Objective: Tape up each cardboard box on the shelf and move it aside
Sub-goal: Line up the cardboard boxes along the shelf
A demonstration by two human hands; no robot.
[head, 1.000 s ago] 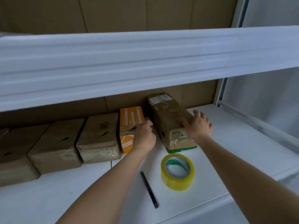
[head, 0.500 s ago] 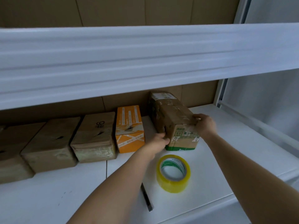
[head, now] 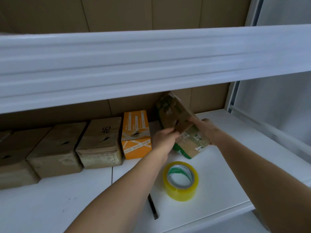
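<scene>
White shelf under upper board, cardboard back. Gripped brown box on both sides, left hand and right hand, tilted on near edge, right of orange box. Tape roll untouched nearby; taping judged not begun. Three brown boxes lined up left, status unclear.

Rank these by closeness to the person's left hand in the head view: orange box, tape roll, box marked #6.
1. Orange box, just left of the left hand.
2. Tape roll, nearer the shelf's front edge.
3. Box marked #6, beyond the orange box, leftward.
</scene>
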